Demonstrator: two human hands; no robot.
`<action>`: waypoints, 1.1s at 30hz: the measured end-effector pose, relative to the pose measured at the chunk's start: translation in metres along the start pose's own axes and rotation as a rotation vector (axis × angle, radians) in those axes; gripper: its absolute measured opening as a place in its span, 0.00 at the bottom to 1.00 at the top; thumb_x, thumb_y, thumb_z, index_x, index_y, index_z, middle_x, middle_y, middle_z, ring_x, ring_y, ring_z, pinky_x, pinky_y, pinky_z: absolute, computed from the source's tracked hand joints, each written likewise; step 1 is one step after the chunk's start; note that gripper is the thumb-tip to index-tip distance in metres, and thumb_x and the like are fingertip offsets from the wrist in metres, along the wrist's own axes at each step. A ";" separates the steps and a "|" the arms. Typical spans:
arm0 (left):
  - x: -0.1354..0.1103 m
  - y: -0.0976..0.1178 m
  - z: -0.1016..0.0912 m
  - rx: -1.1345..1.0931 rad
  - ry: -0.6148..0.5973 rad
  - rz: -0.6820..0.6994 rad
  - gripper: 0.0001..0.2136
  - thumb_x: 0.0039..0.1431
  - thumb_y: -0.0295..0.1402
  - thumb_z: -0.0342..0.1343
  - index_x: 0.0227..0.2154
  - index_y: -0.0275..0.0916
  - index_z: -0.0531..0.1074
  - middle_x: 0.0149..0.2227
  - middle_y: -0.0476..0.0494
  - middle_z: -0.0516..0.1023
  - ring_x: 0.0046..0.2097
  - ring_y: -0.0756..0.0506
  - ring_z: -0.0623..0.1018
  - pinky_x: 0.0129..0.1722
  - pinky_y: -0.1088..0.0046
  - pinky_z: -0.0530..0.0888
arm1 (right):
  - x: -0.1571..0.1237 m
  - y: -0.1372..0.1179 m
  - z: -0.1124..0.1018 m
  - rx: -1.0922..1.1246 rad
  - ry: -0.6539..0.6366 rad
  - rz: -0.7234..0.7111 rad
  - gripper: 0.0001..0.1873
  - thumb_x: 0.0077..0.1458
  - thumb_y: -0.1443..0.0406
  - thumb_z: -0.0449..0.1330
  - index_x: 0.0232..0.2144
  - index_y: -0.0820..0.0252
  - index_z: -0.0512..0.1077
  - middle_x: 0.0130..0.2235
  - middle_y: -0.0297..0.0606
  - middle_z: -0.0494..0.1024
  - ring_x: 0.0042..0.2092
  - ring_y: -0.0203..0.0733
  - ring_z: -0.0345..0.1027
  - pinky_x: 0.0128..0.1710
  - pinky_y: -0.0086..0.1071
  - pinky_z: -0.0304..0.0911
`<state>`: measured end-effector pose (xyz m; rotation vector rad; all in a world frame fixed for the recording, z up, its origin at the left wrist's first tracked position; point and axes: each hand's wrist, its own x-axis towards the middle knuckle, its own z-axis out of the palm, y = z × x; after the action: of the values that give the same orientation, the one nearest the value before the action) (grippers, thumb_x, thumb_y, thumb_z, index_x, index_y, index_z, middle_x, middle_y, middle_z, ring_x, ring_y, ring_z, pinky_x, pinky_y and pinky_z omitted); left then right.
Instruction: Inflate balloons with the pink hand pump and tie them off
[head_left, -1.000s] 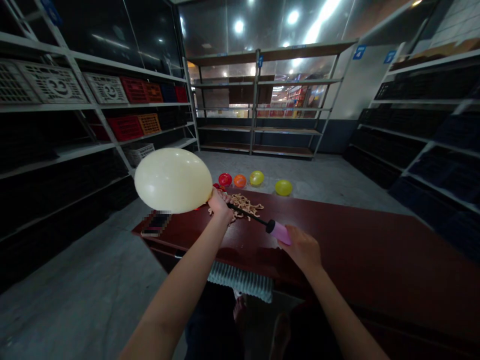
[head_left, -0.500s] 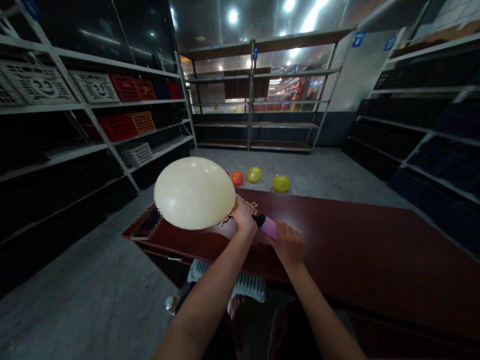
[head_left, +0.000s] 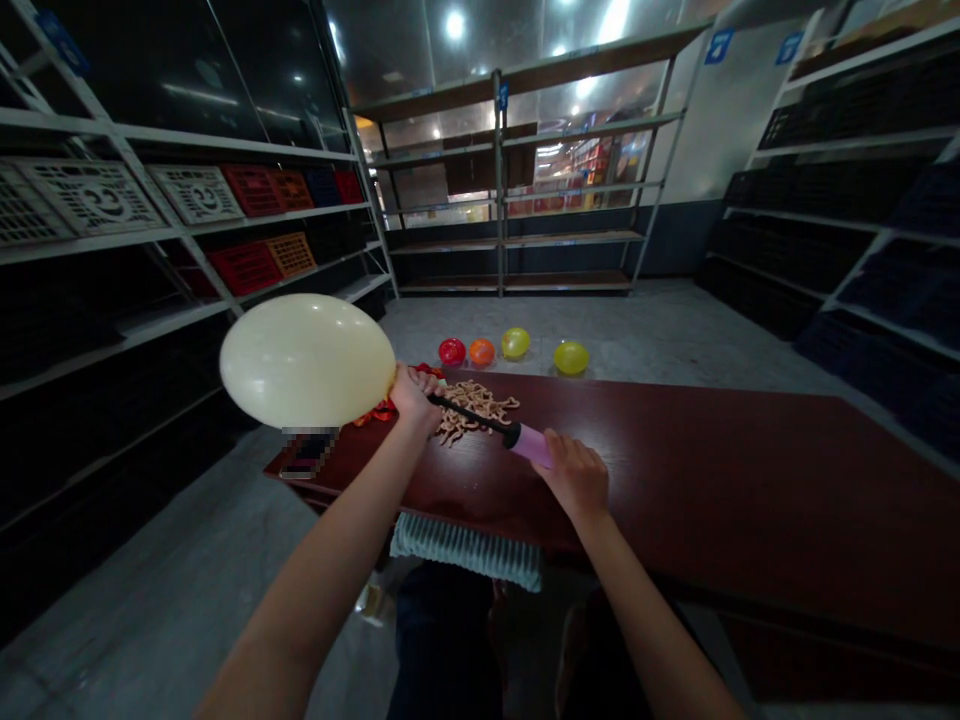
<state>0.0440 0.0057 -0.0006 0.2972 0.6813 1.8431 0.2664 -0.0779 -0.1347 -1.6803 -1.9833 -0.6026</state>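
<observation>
A large cream balloon (head_left: 307,360), blown up round, hangs to the left of my left hand (head_left: 416,398). That hand is closed around the balloon's neck and the end of a black pump rod; the exact join is hidden by the fingers. My right hand (head_left: 577,475) grips the pink barrel of a hand balloon pump (head_left: 529,445). Between both hands a long stretch of the rod shows, over a heap of beige uninflated balloons (head_left: 472,410) on the dark red table (head_left: 690,470). Red and orange uninflated balloons (head_left: 375,413) lie behind my left hand.
A blurred-out phone-like object (head_left: 307,453) lies at the table's left end. On the floor beyond are a red balloon (head_left: 452,351), an orange balloon (head_left: 481,352) and two yellow balloons (head_left: 571,358). Shelving with crates (head_left: 195,194) stands left; a ribbed pale-blue cloth (head_left: 465,548) hangs at the front edge.
My left hand and the cream balloon have moved left, away from my right hand. The pump has drawn out, exposing its black rod. More of the beige heap shows.
</observation>
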 end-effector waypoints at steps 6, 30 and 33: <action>0.000 0.019 0.007 0.035 -0.021 0.044 0.21 0.64 0.36 0.49 0.19 0.39 0.46 0.13 0.58 0.47 0.13 0.56 0.51 0.16 0.78 0.50 | -0.002 0.000 0.004 0.031 0.065 -0.031 0.15 0.59 0.62 0.55 0.47 0.62 0.69 0.36 0.41 0.77 0.37 0.43 0.68 0.39 0.34 0.56; -0.021 -0.123 0.006 0.001 -0.140 -0.104 0.25 0.61 0.42 0.55 0.17 0.40 0.48 0.13 0.57 0.49 0.13 0.55 0.51 0.15 0.76 0.50 | 0.000 0.003 0.013 0.002 0.177 0.123 0.16 0.53 0.61 0.61 0.44 0.61 0.69 0.32 0.37 0.76 0.32 0.41 0.66 0.33 0.33 0.51; -0.024 -0.106 0.010 0.029 -0.096 -0.073 0.23 0.62 0.35 0.54 0.17 0.40 0.48 0.13 0.57 0.48 0.13 0.55 0.51 0.15 0.77 0.50 | 0.000 0.002 0.014 0.019 0.194 0.107 0.15 0.53 0.61 0.60 0.43 0.60 0.70 0.32 0.36 0.76 0.32 0.40 0.66 0.33 0.33 0.51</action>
<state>0.1405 0.0120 -0.0516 0.3728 0.6450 1.7396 0.2678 -0.0692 -0.1459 -1.6379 -1.7473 -0.6781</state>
